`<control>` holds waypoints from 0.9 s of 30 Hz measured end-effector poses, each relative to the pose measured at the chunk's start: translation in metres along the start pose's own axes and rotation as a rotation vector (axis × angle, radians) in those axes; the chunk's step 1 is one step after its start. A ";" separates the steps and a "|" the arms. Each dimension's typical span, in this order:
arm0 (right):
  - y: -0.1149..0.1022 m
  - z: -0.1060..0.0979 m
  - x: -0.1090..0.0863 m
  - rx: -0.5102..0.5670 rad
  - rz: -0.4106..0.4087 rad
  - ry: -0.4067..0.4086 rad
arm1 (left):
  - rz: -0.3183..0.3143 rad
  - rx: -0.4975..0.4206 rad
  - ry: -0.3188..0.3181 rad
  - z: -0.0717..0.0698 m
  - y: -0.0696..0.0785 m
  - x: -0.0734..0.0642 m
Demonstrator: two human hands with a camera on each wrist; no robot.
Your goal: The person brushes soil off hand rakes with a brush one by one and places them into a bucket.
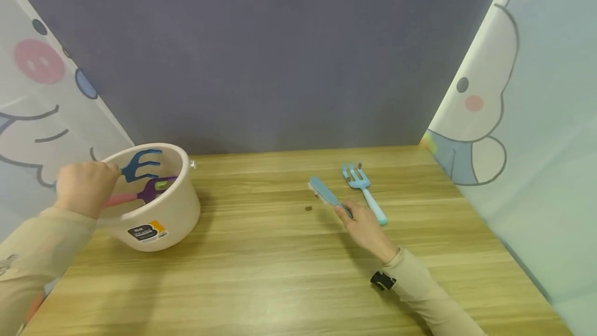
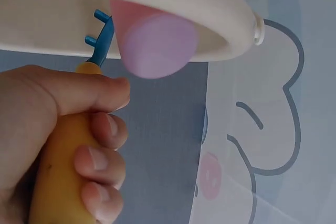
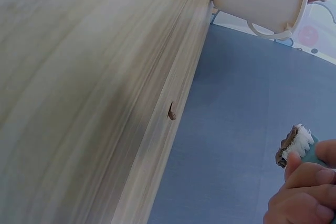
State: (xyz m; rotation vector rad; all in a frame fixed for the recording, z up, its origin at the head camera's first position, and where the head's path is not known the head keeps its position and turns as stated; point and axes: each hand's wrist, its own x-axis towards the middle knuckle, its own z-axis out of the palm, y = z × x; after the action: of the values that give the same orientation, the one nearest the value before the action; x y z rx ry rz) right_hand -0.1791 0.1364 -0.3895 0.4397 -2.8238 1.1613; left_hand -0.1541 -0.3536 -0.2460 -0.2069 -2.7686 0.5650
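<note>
Tabletop point(image 1: 261, 287): wood-grained, running from the near edge back to the wall panel.
Right hand point(image 1: 366, 227): fingers and thumb clamped on the handle of the blue brush point(image 1: 324, 189); gripping it by this end leaves the head sticking out ahead, probably for reach.
Brush head: appears raised off the tabletop; white bristles point(image 3: 302, 142) carry a brown clump point(image 3: 284, 147).
Left hand point(image 1: 86, 188): curled round the yellow handle point(image 2: 65, 169) of the dark-blue fork point(image 1: 135, 166), whose tines lie within the bucket's mouth; held from above the rim, likely so the head can clear it.
White bucket point(image 1: 186, 217): upright on the tabletop's left, convenient to the left hand.
Pink-and-purple tool point(image 1: 153, 191): leaning inside, its pink handle propped toward the left rim.
Brown bit point(image 1: 308, 208): on the tabletop, near the brush.
Light-blue fork point(image 1: 374, 206): lying just beyond the right hand, tines pointing away, brown lumps point(image 1: 349, 179) on them.
Grey wall panel point(image 1: 280, 66): behind everything.
</note>
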 end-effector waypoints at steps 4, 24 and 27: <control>-0.002 -0.001 0.001 0.004 -0.007 -0.006 | 0.000 -0.006 0.002 0.001 0.002 -0.001; -0.002 -0.001 -0.002 0.031 -0.011 -0.063 | 0.011 -0.218 -0.277 0.012 0.001 -0.001; -0.002 -0.001 -0.002 0.033 -0.021 -0.062 | 0.001 -0.218 -0.289 0.012 0.001 -0.001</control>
State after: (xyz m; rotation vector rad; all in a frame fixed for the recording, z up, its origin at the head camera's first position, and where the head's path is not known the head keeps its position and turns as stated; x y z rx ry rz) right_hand -0.1768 0.1359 -0.3879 0.5145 -2.8485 1.2133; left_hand -0.1566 -0.3572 -0.2573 -0.1872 -3.1117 0.3126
